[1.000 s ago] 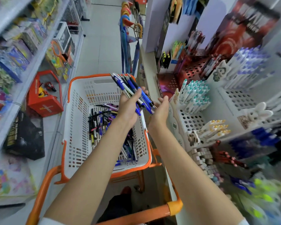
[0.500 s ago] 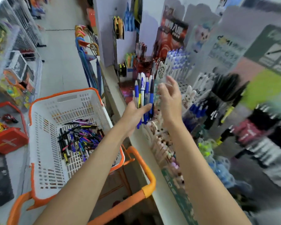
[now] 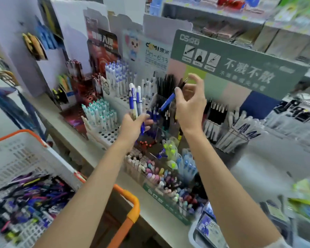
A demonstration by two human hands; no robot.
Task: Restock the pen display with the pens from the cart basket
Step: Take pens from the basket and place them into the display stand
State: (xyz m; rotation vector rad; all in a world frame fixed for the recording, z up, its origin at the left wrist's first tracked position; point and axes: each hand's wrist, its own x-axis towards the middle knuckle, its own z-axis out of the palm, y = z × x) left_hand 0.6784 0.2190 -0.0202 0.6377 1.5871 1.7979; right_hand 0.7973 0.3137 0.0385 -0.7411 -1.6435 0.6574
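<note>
The left hand [image 3: 134, 124], in the middle of the frame, grips a bunch of blue and white pens [image 3: 135, 98] that stand up from its fist. To its right, the right hand [image 3: 190, 106] is raised before the pen display [image 3: 109, 135] and pinches one blue pen [image 3: 167, 102] between thumb and fingers; the pen slants down to the left, over a compartment of dark pens.

At the lower left is the white cart basket [image 3: 16, 154] with an orange rim, and many loose pens [image 3: 27, 197] lie in it. The orange cart handle [image 3: 131, 212] is at the bottom centre.

In the upper right, a grey-green sign [image 3: 240, 67] carries "DS" and large white Chinese characters. Left of it, a white card [image 3: 150, 54] reads "COMI" and a code ending in "633", somewhat blurred.
</note>
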